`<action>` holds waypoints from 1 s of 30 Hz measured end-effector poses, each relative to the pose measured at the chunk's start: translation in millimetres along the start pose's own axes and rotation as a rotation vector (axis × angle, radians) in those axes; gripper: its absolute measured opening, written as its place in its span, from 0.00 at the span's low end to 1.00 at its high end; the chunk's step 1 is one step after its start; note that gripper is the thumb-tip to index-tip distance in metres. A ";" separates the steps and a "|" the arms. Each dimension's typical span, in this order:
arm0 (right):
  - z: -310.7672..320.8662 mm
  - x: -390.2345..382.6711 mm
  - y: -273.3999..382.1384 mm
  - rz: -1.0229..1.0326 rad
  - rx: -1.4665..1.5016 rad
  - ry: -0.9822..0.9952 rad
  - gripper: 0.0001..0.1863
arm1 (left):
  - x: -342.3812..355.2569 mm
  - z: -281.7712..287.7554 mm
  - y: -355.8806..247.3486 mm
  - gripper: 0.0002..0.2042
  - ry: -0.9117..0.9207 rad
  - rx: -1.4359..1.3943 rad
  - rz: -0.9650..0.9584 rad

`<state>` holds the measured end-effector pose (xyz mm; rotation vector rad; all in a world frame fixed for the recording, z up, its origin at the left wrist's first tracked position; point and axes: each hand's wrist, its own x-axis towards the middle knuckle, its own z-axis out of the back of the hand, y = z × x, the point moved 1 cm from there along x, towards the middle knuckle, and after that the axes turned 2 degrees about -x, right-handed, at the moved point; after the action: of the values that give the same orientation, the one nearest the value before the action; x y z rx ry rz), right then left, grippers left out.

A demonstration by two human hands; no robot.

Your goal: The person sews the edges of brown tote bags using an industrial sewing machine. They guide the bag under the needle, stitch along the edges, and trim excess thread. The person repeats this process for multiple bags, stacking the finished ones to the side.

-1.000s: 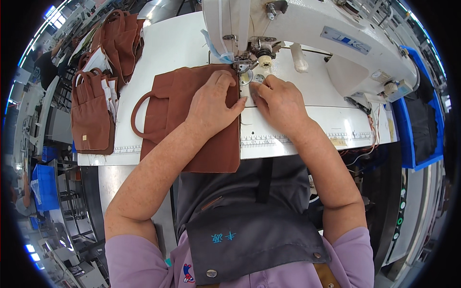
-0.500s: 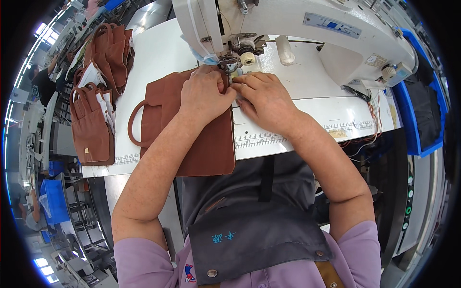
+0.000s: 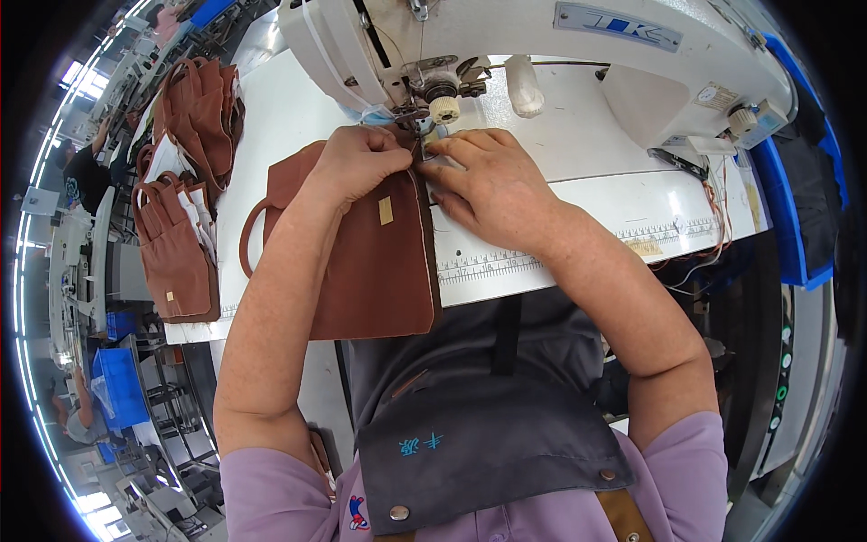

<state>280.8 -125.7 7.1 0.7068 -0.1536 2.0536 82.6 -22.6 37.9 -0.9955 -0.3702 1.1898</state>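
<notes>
A brown bag [image 3: 375, 280] with a looped handle on its left side lies flat on the white sewing table, its top corner under the sewing machine's needle area [image 3: 417, 122]. My left hand [image 3: 357, 164] is closed, pinching the bag near its upper right edge. Beside that edge rests my right hand [image 3: 492, 185], with fingers stretched out and fingertips touching the bag's side; the thumb is apart from them. A small gold-coloured patch [image 3: 386, 210] shows on the bag below my left hand. My fingers partly hide the stitching spot.
More brown bags [image 3: 176, 244] with handles and white paper stand at the table's left edge. The white sewing machine [image 3: 623, 68] spans the far side. A ruler strip [image 3: 506, 264] runs along the front edge; a blue bin [image 3: 784, 208] with dark material is at right.
The left hand has shifted slightly left and its wrist has swung left, uncovering the gold patch. The right fingers have moved left to the bag's edge. My view has shifted a little.
</notes>
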 end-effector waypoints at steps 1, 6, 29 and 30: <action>-1.1 -0.5 0.6 0.011 0.001 -0.006 0.19 | 0.1 0.5 -1.0 0.06 0.011 0.000 0.006; 2.3 -1.2 7.5 0.093 0.012 0.013 0.22 | -0.5 1.5 -2.8 0.05 0.027 -0.011 0.000; 30.8 -55.4 68.9 0.145 0.333 0.137 0.22 | -81.9 -46.5 23.4 0.15 -0.223 0.387 -0.730; 31.7 -60.2 72.1 0.137 0.336 0.122 0.22 | -86.0 -46.6 20.8 0.15 -0.241 0.471 -0.711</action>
<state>260.1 -222.4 12.5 0.7881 0.2249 2.2744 70.9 -119.7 16.8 -0.2584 -0.5459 0.6876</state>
